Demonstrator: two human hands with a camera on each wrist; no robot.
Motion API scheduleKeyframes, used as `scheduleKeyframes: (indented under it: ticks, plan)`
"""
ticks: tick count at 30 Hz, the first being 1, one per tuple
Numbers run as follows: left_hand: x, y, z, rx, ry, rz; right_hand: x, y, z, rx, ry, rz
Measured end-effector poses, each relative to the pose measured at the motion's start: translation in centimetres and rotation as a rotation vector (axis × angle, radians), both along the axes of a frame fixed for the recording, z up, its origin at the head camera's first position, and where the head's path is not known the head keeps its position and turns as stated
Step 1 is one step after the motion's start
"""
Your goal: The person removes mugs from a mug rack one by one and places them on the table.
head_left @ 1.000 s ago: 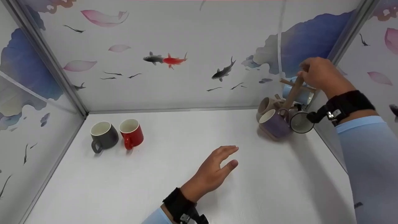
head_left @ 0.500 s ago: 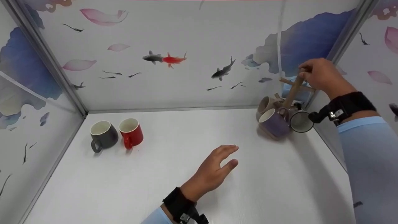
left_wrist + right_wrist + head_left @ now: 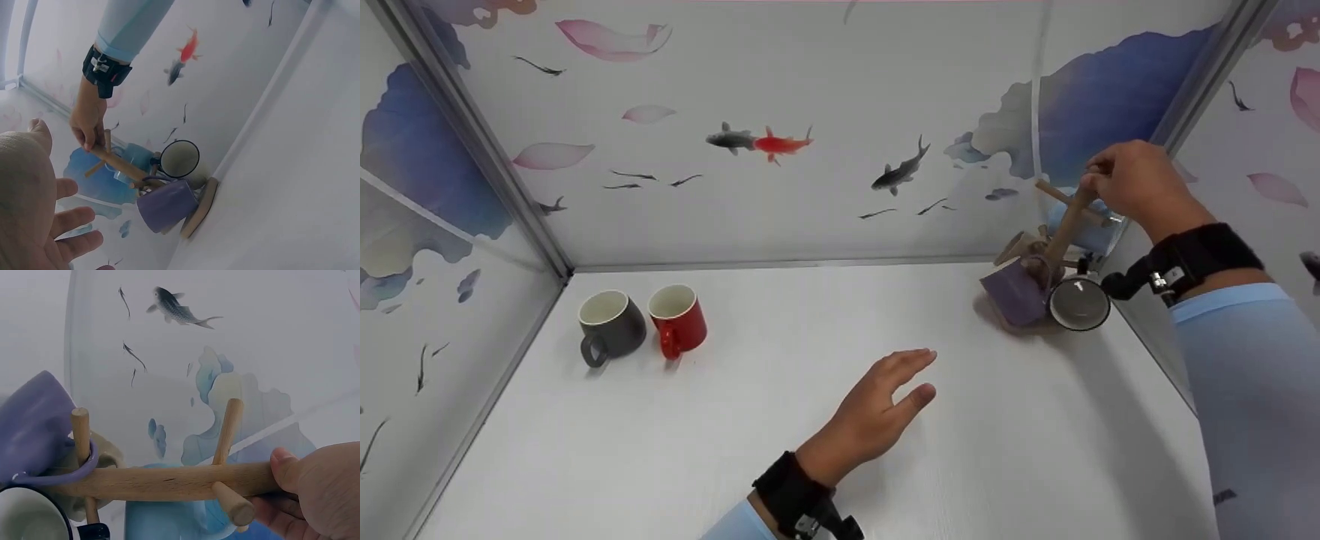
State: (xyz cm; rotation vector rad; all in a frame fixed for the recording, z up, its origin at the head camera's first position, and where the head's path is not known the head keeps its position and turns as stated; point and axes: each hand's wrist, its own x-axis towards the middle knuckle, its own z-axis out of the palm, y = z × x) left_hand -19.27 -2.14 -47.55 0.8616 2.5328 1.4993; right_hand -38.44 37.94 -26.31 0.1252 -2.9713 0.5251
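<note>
So the mug tree [image 3: 1065, 234] is at the back right corner of the counter [image 3: 780, 427], R hand [image 3: 1144, 184] on top of it. R fingers + thumb are wrapped round the upper end of the post, tho in the head view most of the fingertips are hidden. L hand [image 3: 866, 412] is over the counter nearer the person, fingers loose n holding nothing; it's cut off in its own wrist cam.

Hard-to-see stuff: tan mug [image 3: 1018, 246] is mostly behind the purple mug [image 3: 1014, 292], light-blue mug [image 3: 1099, 234] is partly blocked by the post n pegs. The black-rimmed mug [image 3: 1080, 304] gets cropped in the R wrist cam, purple one too. Tree's base [image 3: 199, 211] is mostly covered in the head view; can't tell if it's sitting fully flat.

Orientation: post's long axis slants up n right in the head view, approx level across the R wrist cam, pegs sticking out sideways. Purple mug's handle loops a peg. Black-rimmed mug's mouth faces the head cam.
</note>
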Motion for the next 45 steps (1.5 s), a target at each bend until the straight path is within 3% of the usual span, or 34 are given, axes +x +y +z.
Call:
scheduleKeyframes:
  ticks: [7, 13, 26, 34, 38, 45]
  plan:
    - [0.0, 0.1, 0.0, -0.017, -0.012, -0.010, 0.0, 0.3, 0.2, 0.034, 0.035, -0.043]
    - [-0.1, 0.1, -0.1, -0.022, -0.013, -0.014, -0.2, 0.6, 0.1, 0.012, 0.030, -0.103]
    - [-0.2, 0.0, -0.3, -0.026, -0.030, -0.001, -0.2, -0.1, -0.3, -0.012, 0.103, -0.159]
    - [-0.1, 0.3, -0.2, -0.016, -0.042, -0.013, -0.1, 0.5, -0.6, -0.062, 0.084, -0.208]
    - [0.0, 0.6, -0.3, -0.011, -0.038, -0.019, 0.4, 1.2, -0.6, -0.079, 0.047, -0.174]
    - [0.8, 1.2, -0.6, -0.004, -0.049, -0.075, 0.6, 1.3, 0.3, -0.107, -0.081, -0.032]
